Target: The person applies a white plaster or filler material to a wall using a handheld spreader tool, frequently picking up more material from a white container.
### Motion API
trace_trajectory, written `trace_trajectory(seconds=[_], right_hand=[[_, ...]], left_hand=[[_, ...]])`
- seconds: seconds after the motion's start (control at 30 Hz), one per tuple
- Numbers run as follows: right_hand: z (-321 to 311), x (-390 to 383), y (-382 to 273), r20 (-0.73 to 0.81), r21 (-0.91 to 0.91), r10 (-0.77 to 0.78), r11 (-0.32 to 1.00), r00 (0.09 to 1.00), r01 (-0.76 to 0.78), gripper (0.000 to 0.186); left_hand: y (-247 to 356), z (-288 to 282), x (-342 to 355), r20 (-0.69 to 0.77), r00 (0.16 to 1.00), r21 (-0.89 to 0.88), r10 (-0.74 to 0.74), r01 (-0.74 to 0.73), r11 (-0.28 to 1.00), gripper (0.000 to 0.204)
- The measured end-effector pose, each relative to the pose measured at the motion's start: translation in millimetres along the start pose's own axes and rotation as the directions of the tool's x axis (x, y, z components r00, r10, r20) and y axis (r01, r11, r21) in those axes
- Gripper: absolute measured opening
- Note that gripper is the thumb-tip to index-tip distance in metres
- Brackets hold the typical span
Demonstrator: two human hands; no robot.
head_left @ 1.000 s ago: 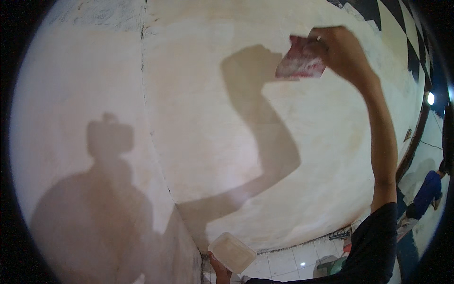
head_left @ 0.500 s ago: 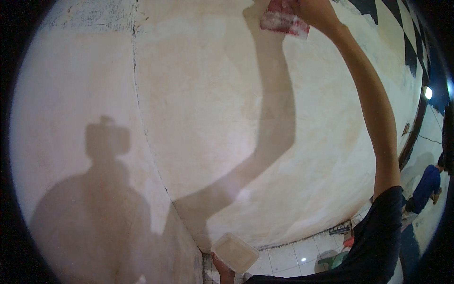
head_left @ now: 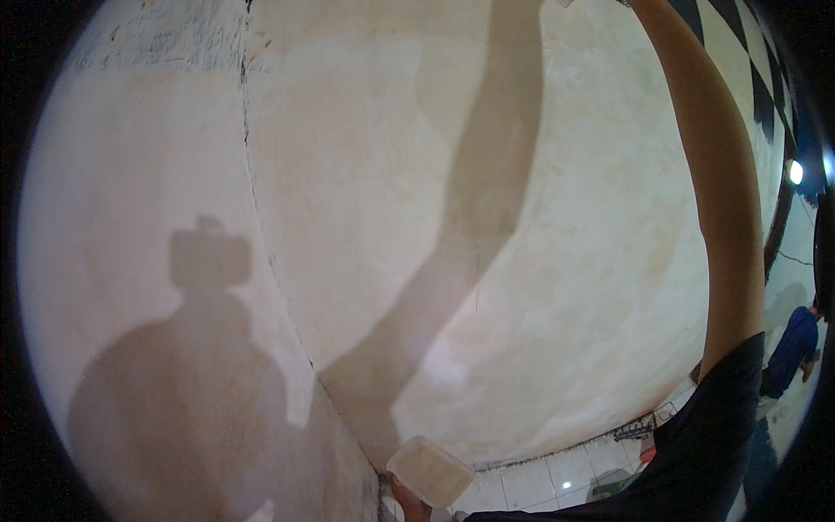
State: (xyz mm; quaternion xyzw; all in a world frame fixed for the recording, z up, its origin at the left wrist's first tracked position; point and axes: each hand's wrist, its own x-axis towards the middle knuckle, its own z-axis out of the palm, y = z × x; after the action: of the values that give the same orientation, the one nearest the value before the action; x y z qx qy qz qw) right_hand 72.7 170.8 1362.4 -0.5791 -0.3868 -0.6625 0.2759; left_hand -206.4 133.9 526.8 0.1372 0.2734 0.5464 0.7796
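Low in the view, my left hand (head_left: 407, 498) grips the left side of a shallow, pale rectangular plastic tub (head_left: 428, 471) with rounded corners. A thin pale coating shows inside it. My right arm (head_left: 718, 165), bare below a black sleeve, stretches up along the pale, patchy wall (head_left: 374, 209). Its hand lies past the top edge, so the fingers are hidden. Only a small pale corner of the flat scraper (head_left: 564, 2) shows at that edge, close to the wall.
A cracked corner line (head_left: 254, 196) runs down between two wall faces. White floor tiles (head_left: 513, 485) lie below, with a green object (head_left: 613, 485) on them. At the far right, a person in blue (head_left: 791, 348) stands near another wall. A lamp (head_left: 795, 172) shines above.
My right hand has gone up out of view with the red scraper, and the forearm has moved right and upward. The tub in my left hand has barely shifted.
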Motion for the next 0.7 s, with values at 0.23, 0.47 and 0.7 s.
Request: trace_trajectory(seconds=[0.23,0.47,0.7], right_hand=[[15,-19,119,0.189,-0.121,0.318,0.946,0.929,-0.299,0.028],[12,-84,217,0.232,-0.133,0.442,0.897,0.866,-0.422,0.053],[-36,-95,124,0.040,0.722,0.158,0.678,0.987,-0.138,0.027]], left_hand=[[-13,-30,19,0.150,0.972,-0.177,-0.181,0.206,0.962,0.069],[-17,-47,25,0.255,0.948,-0.111,-0.189,0.223,0.968,0.073],[23,5,-26,0.095,0.989,-0.043,-0.117,0.122,0.992,0.058]])
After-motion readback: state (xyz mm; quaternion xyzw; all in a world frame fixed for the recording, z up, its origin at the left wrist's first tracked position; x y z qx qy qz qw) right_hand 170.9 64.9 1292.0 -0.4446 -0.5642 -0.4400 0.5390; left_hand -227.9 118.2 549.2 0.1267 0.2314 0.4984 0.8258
